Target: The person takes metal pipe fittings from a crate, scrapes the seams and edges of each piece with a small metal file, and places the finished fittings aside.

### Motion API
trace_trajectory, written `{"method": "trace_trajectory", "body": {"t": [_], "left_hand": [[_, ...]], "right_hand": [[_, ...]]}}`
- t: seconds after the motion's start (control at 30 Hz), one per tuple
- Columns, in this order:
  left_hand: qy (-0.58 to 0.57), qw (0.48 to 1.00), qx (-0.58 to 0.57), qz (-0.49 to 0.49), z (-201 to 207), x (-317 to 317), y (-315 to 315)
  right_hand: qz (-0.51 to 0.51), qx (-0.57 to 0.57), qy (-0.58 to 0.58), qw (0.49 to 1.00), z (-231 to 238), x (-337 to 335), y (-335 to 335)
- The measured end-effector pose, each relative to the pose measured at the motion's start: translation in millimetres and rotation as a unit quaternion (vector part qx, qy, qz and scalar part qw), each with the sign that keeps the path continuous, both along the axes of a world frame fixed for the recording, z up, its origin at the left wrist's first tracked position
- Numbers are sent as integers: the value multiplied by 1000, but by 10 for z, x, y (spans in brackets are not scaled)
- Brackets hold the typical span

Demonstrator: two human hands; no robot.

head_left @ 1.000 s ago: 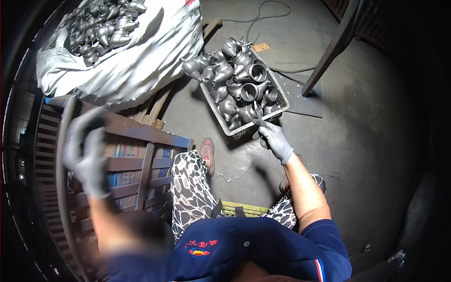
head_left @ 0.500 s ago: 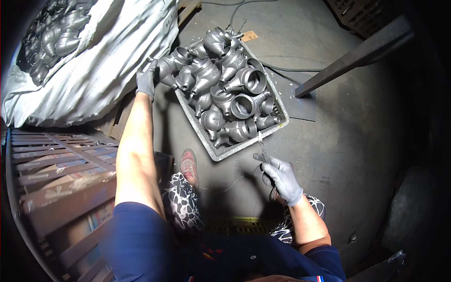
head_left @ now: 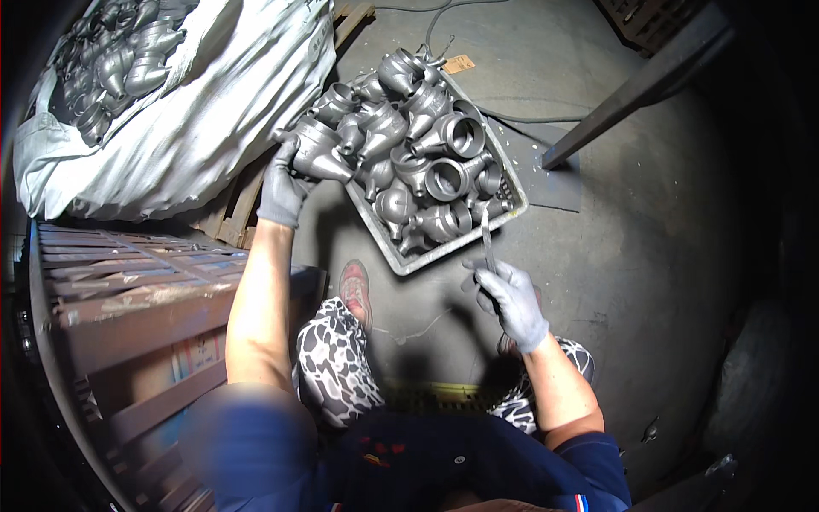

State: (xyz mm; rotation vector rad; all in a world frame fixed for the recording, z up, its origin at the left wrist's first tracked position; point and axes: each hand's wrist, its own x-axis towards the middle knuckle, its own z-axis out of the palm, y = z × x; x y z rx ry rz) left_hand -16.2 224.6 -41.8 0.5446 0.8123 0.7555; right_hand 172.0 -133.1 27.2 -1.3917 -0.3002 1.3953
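Note:
My left hand (head_left: 281,183), in a grey glove, is closed round a grey cast metal housing (head_left: 317,152) with a round body and a tapering spout. This casting is at the left edge of a grey crate (head_left: 444,258), over its rim. Several similar castings (head_left: 380,132) lie heaped inside the crate, some with wide round mouths facing up. My right hand (head_left: 512,303), also gloved, grips a narrow, flat metal tool (head_left: 487,243). The tool points up toward the crate's near right side; whether it is a file or a scraper I cannot tell.
A large white woven sack (head_left: 222,111) full of castings stands at the upper left on a wooden pallet (head_left: 235,213). A rusty slatted metal cage (head_left: 128,311) is on the left. At right, a metal post (head_left: 631,98) rises from the floor. A cable (head_left: 529,119) runs behind the crate.
My left hand has drawn a casting back from the crate's left edge toward me. My right hand, with the tool, has shifted slightly upward in view. The whole view has moved a little.

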Motion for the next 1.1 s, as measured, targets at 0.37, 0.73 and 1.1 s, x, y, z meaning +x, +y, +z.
{"method": "trace_trajectory", "body": {"t": [0.37,0.73,1.1], "left_hand": [[-157,982,-36,-97,839,427,-2103],[-303,945,-85,-91,314,592,-1927],[-186,979,1,-87,513,554,-1853]], "right_hand": [[-9,139,97,986,112,-140,44],[-90,23,-41,995,-151,125,-33],[-77,52,-50,994,-239,180,102]]}}
